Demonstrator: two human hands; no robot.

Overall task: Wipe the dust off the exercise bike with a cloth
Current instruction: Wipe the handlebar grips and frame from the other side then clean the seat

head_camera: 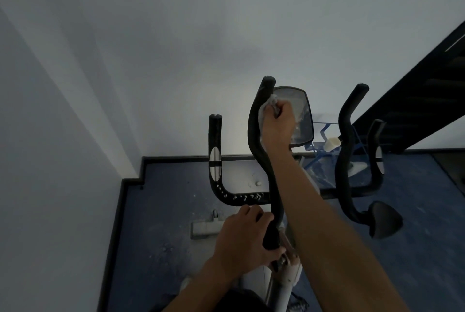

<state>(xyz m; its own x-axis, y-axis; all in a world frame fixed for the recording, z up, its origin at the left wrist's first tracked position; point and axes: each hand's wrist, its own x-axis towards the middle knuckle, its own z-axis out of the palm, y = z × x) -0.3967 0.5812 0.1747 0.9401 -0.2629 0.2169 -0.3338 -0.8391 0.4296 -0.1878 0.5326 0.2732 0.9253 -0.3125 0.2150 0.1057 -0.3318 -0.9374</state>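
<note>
Two hands are on the same curved bar (261, 150) at the centre of the frame. Your right hand (278, 123) has its grip closed around the cloth (264, 110), pressing it on the upper part of the bar, just left of the console (300, 115). Your left hand (245, 236) has its grip closed around the lower part of the bar, near the joint at the bottom centre.

I think the main risk is the bar itself. It looks like a moving arm of the bike, so if your left hand loosens, the push of the wiping may swing it and the cloth will slip off.

White specks lie on the short handle (216, 160) at the left, and the console looks smeared. A dirty cloth could spread this dust instead of lifting it, so fold it to a fresh side.

Your right forearm crosses close above the joint; skin may be pinched there if the bar moves.
</note>
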